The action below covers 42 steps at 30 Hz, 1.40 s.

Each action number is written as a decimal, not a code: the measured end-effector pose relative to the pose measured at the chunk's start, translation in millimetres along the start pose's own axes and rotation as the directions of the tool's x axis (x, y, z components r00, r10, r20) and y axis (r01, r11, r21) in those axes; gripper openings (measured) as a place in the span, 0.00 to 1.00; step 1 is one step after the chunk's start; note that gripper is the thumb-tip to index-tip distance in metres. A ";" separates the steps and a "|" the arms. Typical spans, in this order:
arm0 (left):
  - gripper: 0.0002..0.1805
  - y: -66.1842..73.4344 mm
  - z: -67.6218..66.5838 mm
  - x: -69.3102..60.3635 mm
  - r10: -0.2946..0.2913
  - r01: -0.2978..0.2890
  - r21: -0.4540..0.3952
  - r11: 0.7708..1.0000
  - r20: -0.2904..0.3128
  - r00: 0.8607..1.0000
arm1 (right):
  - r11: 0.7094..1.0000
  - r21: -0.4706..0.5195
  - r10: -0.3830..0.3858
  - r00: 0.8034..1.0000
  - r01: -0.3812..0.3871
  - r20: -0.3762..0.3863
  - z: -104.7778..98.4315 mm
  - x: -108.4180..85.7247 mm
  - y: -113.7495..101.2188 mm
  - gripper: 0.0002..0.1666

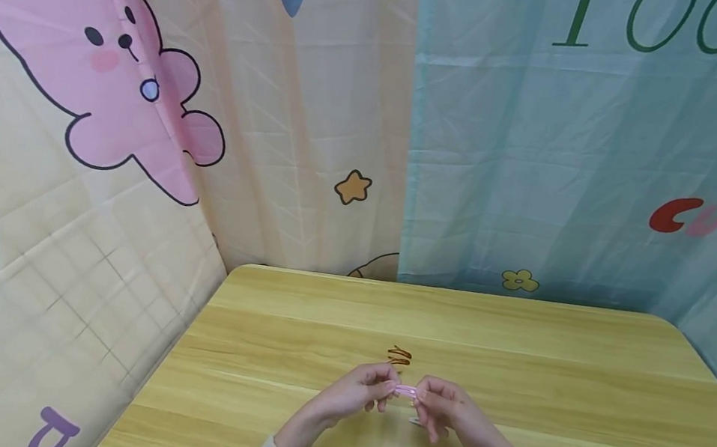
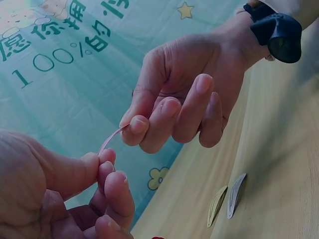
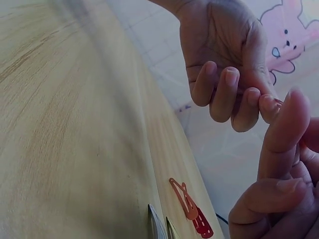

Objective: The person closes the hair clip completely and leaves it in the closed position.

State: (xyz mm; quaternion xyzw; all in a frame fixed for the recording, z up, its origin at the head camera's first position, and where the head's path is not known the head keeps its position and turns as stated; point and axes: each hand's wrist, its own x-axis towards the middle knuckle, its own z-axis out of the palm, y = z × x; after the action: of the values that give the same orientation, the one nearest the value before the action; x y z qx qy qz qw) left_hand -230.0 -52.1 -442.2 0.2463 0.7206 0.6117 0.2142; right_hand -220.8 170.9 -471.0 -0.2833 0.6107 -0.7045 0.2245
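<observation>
Pink clip [image 1: 405, 390]: bowed, raised over the table [image 1: 517, 358].
Left hand [image 1: 360, 390]: finger and thumb pinching one end.
Right hand [image 1: 452, 410]: pinching the other; I judge this paired hold keeps it steady.
Loose clips: gold clip [image 2: 217, 206], silver clip [image 2: 237, 195], orange clip [image 3: 183, 199], red clip [image 3: 203, 226], near the hands.
Far edge: well beyond; I reckon sideways room is generous.

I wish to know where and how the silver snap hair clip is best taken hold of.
The silver snap hair clip is probably best pinched by its two narrow ends, from above: it lies on the table, with the gold snap hair clip close along one long side, while both ends look free.
</observation>
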 end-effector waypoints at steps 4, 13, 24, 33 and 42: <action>0.09 1.2 0.6 -0.6 -0.010 0.010 0.014 1.000 0.001 1.000 | 0.999 0.001 0.038 0.999 -0.038 -0.023 -0.4 -0.2 0.0 0.22; 0.09 -0.4 1.2 -0.2 -0.002 0.002 0.036 0.999 0.001 1.000 | 0.997 -0.017 0.079 0.995 -0.080 -0.062 0.8 -1.4 -3.6 0.15; 0.09 -1.6 -0.6 -0.7 0.012 -0.010 0.066 0.998 -0.029 1.000 | 0.976 -0.116 0.153 0.960 -0.184 -0.234 1.8 -0.5 -1.4 0.22; 0.09 -1.8 1.2 0.2 -0.017 0.024 0.094 0.995 -0.074 0.997 | 0.969 -0.131 0.165 0.943 -0.209 -0.288 0.2 0.2 0.2 0.22; 0.10 -6.8 2.3 2.5 -0.029 0.045 0.145 0.988 -0.109 0.994 | 0.976 -0.130 0.142 0.960 -0.176 -0.241 -4.0 0.1 1.9 0.24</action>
State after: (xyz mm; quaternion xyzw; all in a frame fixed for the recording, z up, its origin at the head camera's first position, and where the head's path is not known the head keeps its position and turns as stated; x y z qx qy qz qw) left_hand -231.2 -49.6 -449.2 0.2150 0.7787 0.5650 0.1679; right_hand -223.6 173.5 -473.2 -0.1658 0.7047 -0.6643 0.1863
